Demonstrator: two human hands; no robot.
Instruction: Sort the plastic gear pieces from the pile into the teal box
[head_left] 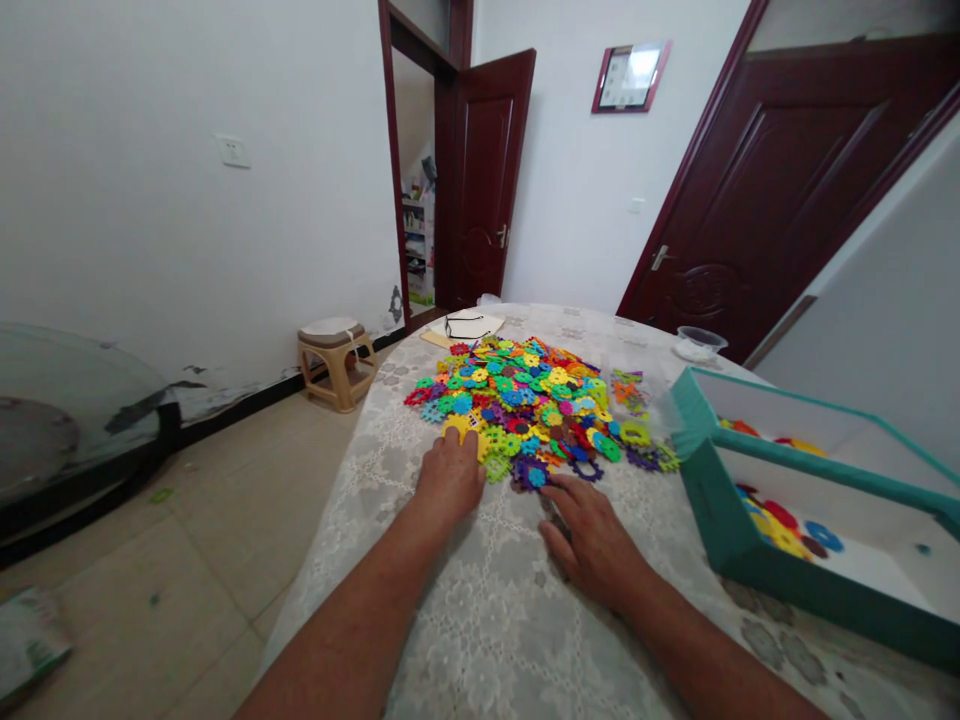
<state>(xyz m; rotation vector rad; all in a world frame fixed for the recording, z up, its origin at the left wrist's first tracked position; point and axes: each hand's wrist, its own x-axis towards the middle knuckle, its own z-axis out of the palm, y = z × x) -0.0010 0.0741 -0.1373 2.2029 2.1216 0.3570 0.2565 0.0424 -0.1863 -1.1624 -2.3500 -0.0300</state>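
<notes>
A heap of colourful plastic gear pieces [517, 385] lies spread on the table. My left hand [450, 472] is at its near left edge, with bent fingers closed over a large yellow gear piece [466, 432]; the thumb is mostly hidden. To the right, my right hand [589, 535] is low over the cloth, thumb and fingers apart. Its fingertips are at the edge of a purple gear piece [531, 472] with a small blue gear on it. A dark purple ring-shaped gear [587, 470] lies just beyond those fingers.
On the right stands a teal box [810, 565] with white compartments and some loose pieces inside. A clear plastic bag [645, 395] lies beside the heap. Eyeglasses [465, 327] rest on paper at the back, and a clear bowl [700, 342] is at the far right. A stool [337, 365] stands left.
</notes>
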